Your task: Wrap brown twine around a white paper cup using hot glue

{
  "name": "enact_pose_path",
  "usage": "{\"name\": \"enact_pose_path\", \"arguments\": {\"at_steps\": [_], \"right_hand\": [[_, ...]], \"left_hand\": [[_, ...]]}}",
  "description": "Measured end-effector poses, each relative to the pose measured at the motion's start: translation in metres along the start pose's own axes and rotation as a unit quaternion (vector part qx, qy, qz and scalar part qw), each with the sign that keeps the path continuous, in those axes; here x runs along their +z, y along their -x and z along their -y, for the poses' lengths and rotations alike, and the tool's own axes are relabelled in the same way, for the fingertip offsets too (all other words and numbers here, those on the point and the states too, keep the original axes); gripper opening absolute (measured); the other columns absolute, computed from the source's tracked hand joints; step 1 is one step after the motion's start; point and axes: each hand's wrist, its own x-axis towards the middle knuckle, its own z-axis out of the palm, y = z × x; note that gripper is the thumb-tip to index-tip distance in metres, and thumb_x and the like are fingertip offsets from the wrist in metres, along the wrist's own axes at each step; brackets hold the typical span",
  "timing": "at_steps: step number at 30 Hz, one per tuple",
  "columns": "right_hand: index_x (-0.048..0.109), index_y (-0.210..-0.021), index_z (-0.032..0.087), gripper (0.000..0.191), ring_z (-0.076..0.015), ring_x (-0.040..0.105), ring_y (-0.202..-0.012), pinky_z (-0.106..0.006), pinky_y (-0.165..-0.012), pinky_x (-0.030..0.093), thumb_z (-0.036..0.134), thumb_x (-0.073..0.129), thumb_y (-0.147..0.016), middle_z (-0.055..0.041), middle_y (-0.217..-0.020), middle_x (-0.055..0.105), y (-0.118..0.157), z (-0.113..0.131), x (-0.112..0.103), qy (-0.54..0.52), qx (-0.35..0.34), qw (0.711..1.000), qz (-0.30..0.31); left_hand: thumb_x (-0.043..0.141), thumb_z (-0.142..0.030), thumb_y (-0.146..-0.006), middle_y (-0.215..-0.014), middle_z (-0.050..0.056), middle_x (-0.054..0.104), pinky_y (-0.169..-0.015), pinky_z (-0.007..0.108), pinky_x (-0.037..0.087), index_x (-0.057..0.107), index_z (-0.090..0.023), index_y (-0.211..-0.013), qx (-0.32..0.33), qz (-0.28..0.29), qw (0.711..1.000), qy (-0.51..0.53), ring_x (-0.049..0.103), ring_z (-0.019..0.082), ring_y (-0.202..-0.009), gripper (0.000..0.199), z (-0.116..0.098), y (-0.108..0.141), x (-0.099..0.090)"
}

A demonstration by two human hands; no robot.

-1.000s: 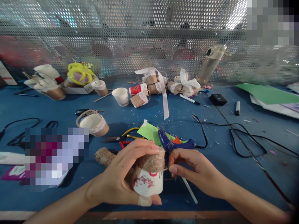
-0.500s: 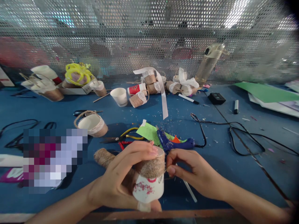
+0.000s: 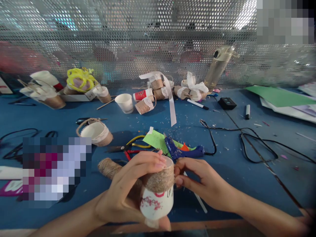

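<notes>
My left hand (image 3: 125, 187) is wrapped round a white paper cup (image 3: 156, 202) printed with pink blossoms, its fingers over the top and thumb underneath. Brown twine (image 3: 160, 179) is wound in rows round the upper part of the cup. At the cup's right side my right hand (image 3: 199, 177) pinches the twine between thumb and forefinger; the strand is mostly hidden by the fingertips. A spool of twine (image 3: 110, 168) lies behind my left hand. Just beyond the cup lies a blue glue gun (image 3: 184, 151) on a green paper piece (image 3: 156, 140).
Yellow-handled scissors (image 3: 120, 148) lie behind the left hand. A twine-handled cup (image 3: 96, 131) stands at the left. Several decorated cups (image 3: 144, 106), a white ribbon (image 3: 172, 108) and a bottle (image 3: 218, 67) line the mesh wall. A black cord (image 3: 247, 130) loops at the right.
The right hand's fingertips have come closer against the cup's side and the twine. The left hand keeps its hold, with the cup slightly lower in view. The view has shifted a little.
</notes>
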Motion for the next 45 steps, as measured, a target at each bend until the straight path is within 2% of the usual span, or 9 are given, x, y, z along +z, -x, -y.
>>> {"name": "enact_pose_path", "arguments": {"at_steps": [6,15,22,26,31,37,41,45], "right_hand": [[0.061,-0.089,0.02,0.009,-0.0101,0.059,-0.071,-0.022,-0.068,0.048,0.026,0.065,-0.095,0.0027,-0.079,0.065,-0.001,-0.0015,0.001,0.008,0.0,1.0,-0.004],[0.06,-0.086,0.02,0.011,-0.0099,0.056,-0.07,-0.021,-0.067,0.048,0.025,0.062,-0.096,0.0024,-0.078,0.064,-0.0011,-0.0014,0.0022,0.037,-0.012,0.999,-0.02],[0.06,-0.084,0.02,0.016,-0.0109,0.058,-0.068,-0.022,-0.065,0.049,0.031,0.061,-0.096,0.0012,-0.075,0.065,-0.0031,-0.0042,0.004,0.051,-0.044,0.997,-0.04],[0.062,-0.085,0.02,0.022,-0.0114,0.059,-0.067,-0.023,-0.065,0.049,0.038,0.06,-0.097,0.0007,-0.075,0.066,-0.0028,-0.0083,0.0038,0.058,-0.048,0.996,-0.045],[0.063,-0.085,0.02,0.018,-0.0109,0.058,-0.068,-0.022,-0.065,0.048,0.035,0.063,-0.096,0.0014,-0.077,0.066,-0.0019,-0.0092,0.004,0.057,-0.05,0.996,-0.043],[0.063,-0.089,0.02,0.01,-0.0099,0.056,-0.071,-0.022,-0.067,0.048,0.028,0.063,-0.096,0.0018,-0.08,0.063,0.0004,-0.0066,0.0037,0.061,-0.06,0.996,-0.038],[0.063,-0.091,0.02,0.007,-0.0094,0.056,-0.073,-0.022,-0.069,0.048,0.025,0.062,-0.096,0.002,-0.082,0.063,0.0028,-0.0056,0.0024,0.057,-0.063,0.996,-0.033],[0.062,-0.09,0.021,0.009,-0.0109,0.058,-0.072,-0.024,-0.068,0.049,0.027,0.061,-0.097,0.0013,-0.081,0.063,0.0013,-0.0047,0.0021,0.065,-0.062,0.995,-0.031]], "left_hand": [[0.095,-0.044,-0.054,-0.122,0.012,0.064,-0.105,0.049,0.053,0.051,-0.025,-0.134,-0.028,-0.001,0.999,0.016,0.063,0.03,-0.114,0.093,-0.0003,0.0007,0.0017],[0.094,-0.047,-0.055,-0.121,0.01,0.063,-0.104,0.05,0.053,0.05,-0.029,-0.135,-0.029,-0.009,0.999,0.014,0.063,0.03,-0.113,0.093,0.0015,0.0007,0.0038],[0.096,-0.035,-0.055,-0.13,0.012,0.053,-0.111,0.051,0.045,0.046,-0.026,-0.138,-0.044,0.019,0.997,0.062,0.055,0.032,-0.123,0.097,0.005,0.0048,0.0025],[0.093,-0.039,-0.058,-0.132,0.012,0.048,-0.111,0.05,0.045,0.041,-0.027,-0.14,-0.072,0.038,0.993,0.089,0.051,0.033,-0.127,0.098,0.0033,0.0046,0.0015],[0.09,-0.044,-0.062,-0.134,0.013,0.043,-0.109,0.051,0.045,0.037,-0.028,-0.145,-0.101,0.081,0.991,0.04,0.048,0.035,-0.128,0.1,0.0,0.0047,-0.0015],[0.085,-0.05,-0.067,-0.128,0.012,0.047,-0.104,0.05,0.049,0.042,-0.028,-0.14,-0.12,0.065,0.988,0.068,0.05,0.033,-0.123,0.088,0.0,0.0015,-0.0022],[0.085,-0.051,-0.066,-0.126,0.011,0.049,-0.102,0.047,0.05,0.044,-0.028,-0.139,-0.114,0.05,0.988,0.089,0.052,0.032,-0.12,0.088,-0.0011,-0.0008,-0.0022],[0.085,-0.053,-0.064,-0.128,0.012,0.051,-0.101,0.048,0.05,0.044,-0.028,-0.14,-0.117,0.054,0.988,0.091,0.054,0.033,-0.119,0.09,-0.0006,0.002,-0.0036]]}}
